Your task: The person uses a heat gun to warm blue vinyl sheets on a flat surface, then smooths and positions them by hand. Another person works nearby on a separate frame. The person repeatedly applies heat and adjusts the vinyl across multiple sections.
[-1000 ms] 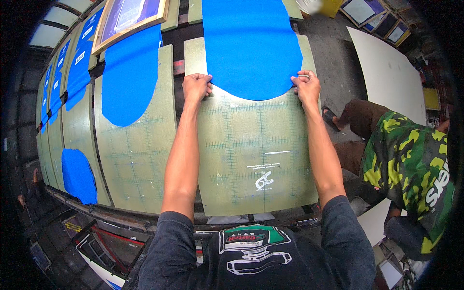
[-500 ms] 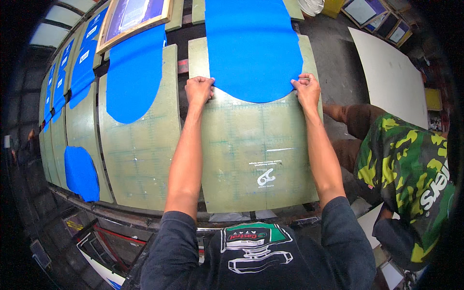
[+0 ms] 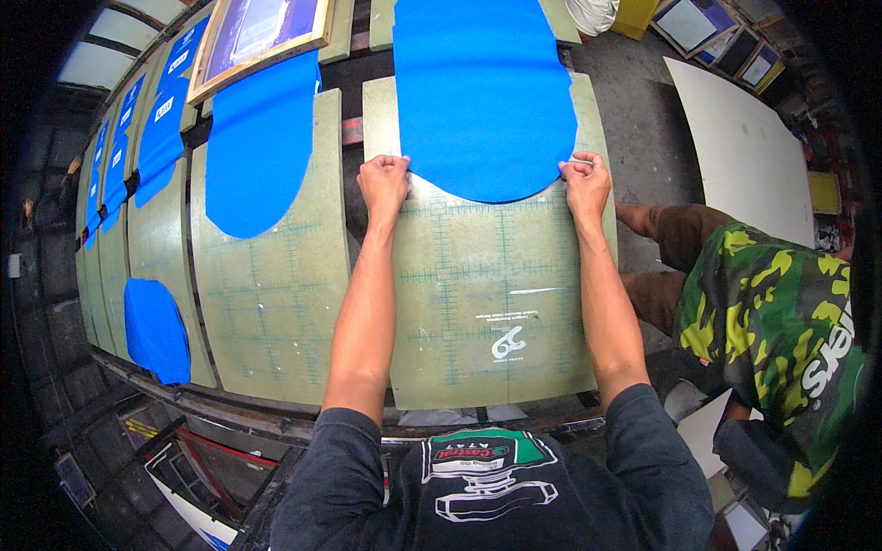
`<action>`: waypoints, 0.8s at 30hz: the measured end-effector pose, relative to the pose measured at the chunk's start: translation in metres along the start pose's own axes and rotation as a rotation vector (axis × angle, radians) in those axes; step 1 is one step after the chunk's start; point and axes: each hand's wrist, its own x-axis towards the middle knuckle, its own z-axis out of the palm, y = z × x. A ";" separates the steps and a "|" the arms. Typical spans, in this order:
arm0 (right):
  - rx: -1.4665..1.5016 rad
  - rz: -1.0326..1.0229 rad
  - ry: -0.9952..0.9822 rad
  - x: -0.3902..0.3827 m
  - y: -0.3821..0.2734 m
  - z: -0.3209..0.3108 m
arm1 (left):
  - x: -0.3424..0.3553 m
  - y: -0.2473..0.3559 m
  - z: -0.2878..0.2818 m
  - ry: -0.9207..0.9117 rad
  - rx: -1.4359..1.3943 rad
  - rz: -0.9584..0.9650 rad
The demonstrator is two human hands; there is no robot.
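A bright blue fabric piece [image 3: 482,101] with a rounded lower edge lies on a greenish board [image 3: 459,340] marked with ruled grid lines. My left hand [image 3: 384,188] pinches its left edge, where the curve begins. On the opposite edge, at about the same height, my right hand [image 3: 586,185] has thumb and forefinger closed on the cloth. Between my hands the fabric spreads mostly smooth, with slight ripples farther up. Its far end runs out of view at the top.
Left of me, similar boards carry more blue pieces [image 3: 257,156]. A wooden-framed screen [image 3: 262,41] rests across one. A small blue piece [image 3: 156,331] lies near the table edge. At right, a person in a camouflage shirt [image 3: 763,340] is close by, beside a white panel [image 3: 749,147].
Both hands and the fabric's curved edge have come slightly toward me, with the cloth still pinched. The whole view has also shifted a little.
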 end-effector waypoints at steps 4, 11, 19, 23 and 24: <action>0.014 0.015 0.000 -0.003 -0.002 -0.001 | -0.001 -0.003 -0.002 -0.008 -0.011 0.003; 0.046 -0.082 0.029 0.004 0.028 0.002 | -0.004 0.000 0.000 -0.013 -0.046 0.023; -0.008 -0.034 0.053 -0.003 0.013 0.000 | -0.004 -0.008 0.001 -0.014 -0.142 0.010; -0.009 -0.108 0.083 0.001 0.030 0.002 | -0.006 -0.007 0.002 -0.028 -0.155 0.036; -0.010 -0.090 0.068 0.000 0.026 0.000 | -0.008 -0.004 0.002 -0.038 -0.187 0.030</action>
